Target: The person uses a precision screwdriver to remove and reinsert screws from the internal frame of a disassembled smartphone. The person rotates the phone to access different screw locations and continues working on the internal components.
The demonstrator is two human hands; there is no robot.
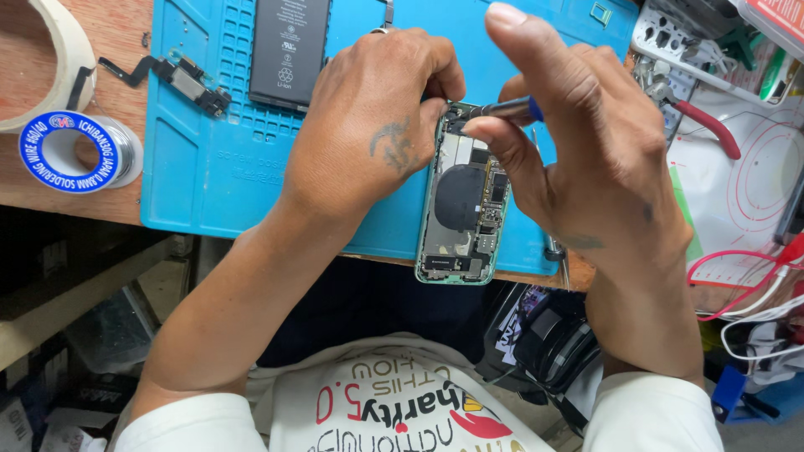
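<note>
An opened green smartphone (463,209) lies on a blue repair mat (209,159), its bare circuit board and round black coil showing. My left hand (368,125) rests over the phone's upper left side and steadies it. My right hand (578,142) pinches a slim metal screwdriver (502,109) with a blue band. Its tip touches the phone's top corner. The phone's far end is hidden behind my fingers.
A black phone battery (289,50) lies at the mat's top. A small flex-cable part (188,82) sits at the mat's left edge. A solder wire spool (71,151) and a tape roll (59,50) rest on the wooden bench. Red-handled pliers (708,125) and cables lie at right.
</note>
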